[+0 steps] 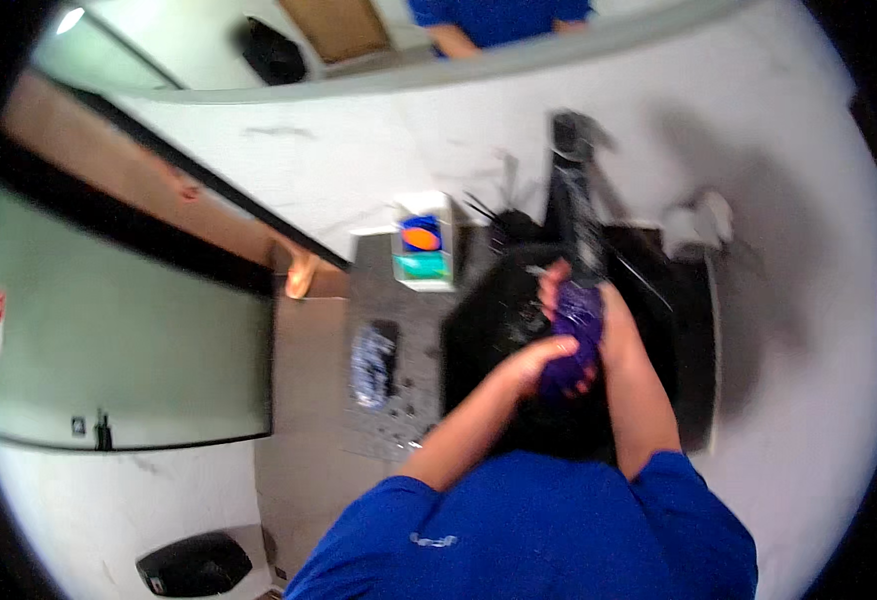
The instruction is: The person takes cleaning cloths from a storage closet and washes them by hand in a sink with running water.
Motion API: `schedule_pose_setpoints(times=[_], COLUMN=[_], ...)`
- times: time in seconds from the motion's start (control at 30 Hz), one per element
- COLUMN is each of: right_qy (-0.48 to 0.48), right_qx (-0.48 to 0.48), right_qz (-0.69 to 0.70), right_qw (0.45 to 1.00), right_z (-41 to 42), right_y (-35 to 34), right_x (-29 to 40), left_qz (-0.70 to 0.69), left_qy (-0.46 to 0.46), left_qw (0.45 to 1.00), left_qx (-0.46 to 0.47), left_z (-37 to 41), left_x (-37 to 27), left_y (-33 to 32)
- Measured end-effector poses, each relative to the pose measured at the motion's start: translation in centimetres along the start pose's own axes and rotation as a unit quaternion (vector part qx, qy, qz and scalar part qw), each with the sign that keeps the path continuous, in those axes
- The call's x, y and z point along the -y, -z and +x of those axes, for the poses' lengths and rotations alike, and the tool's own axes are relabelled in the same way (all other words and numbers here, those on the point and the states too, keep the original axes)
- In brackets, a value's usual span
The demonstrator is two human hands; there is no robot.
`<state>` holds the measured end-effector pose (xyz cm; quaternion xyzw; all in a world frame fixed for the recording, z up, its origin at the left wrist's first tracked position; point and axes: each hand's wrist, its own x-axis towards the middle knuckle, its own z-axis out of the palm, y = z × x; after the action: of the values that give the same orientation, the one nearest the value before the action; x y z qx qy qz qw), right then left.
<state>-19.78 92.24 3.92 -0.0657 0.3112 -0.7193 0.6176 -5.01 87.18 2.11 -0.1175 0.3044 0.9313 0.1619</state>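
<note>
Both of my hands are on a wet purple cloth-like item (575, 330), bunched up over a black basin (483, 330). My left hand (547, 360) grips its lower left side, thumb across the front. My right hand (605, 319) lies along its right side, partly hidden behind it; which hand the fingertips at the upper left belong to is unclear. Just above stands a tall black faucet (573, 202), with its lower end close to the purple item and what looks like water running onto it. The picture is blurred.
Left of the basin, a grey counter (416, 330) holds a white box (447, 281) with colourful packets and a blue-white bundle (373, 367). Dark reed sticks (487, 210) stand behind the basin, a white object (697, 229) at right. A mirror (206, 52) spans the wall above.
</note>
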Motion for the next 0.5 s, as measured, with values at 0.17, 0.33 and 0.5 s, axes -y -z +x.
schedule_pose_setpoints(times=[0.17, 0.33, 0.5], right_qy=[0.038, 0.201, 0.241], right_qx=[-0.002, -0.160, -0.248], right_qz=[-0.233, -0.448, -0.428], right_qw=[0.972, 0.856, 0.835], right_z=[0.9, 2.5, 3.3], right_y=[-2.3, -0.6, 1.2], right_x=[2.7, 0.1, -1.3], left_qz=[0.197, 0.393, 0.457], left_qy=[-0.064, -0.161, -0.158], left_qw=[0.959, 0.872, 0.785], left_qx=[-0.196, -0.242, -0.388], left_z=[0.3, 2.7, 2.1], left_x=[-3.0, -2.0, -1.4], left_y=[-0.5, 1.8, 0.3])
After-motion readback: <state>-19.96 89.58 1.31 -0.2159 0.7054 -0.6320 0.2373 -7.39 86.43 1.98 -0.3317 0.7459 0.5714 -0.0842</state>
